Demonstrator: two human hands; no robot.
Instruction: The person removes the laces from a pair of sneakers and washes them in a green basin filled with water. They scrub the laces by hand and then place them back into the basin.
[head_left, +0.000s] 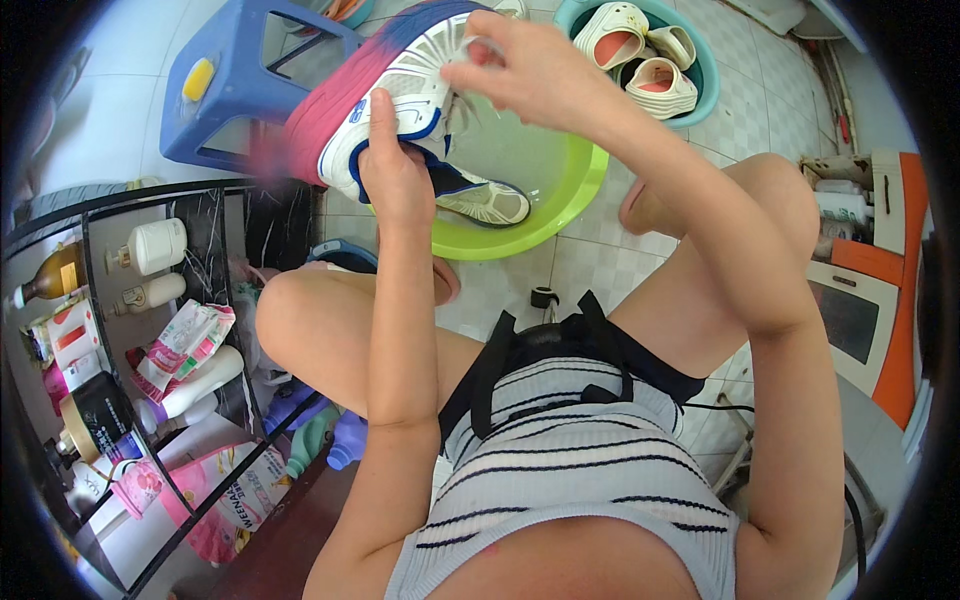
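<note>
A white sneaker (405, 90) with blue trim and a thick pink-to-blue sole is held up over a lime-green basin (585, 191). My left hand (397, 165) grips it at the heel and collar, thumb on its side. At the laces, my right hand (502, 67) has its thumb and fingers curled around something small and whitish, too unclear to name. A second sneaker (491, 204) lies in the basin, below the held one, partly hidden by it. Cloudy water (532, 150) fills part of the basin.
A blue plastic stool (232, 94) bearing a yellow sponge-like piece (198, 79) stands at the upper left. White clogs (615, 37) sit in a teal basin (706, 82) beyond. A black rack (97, 300) with bottles stands left; an orange-and-white cabinet (862, 322) stands right.
</note>
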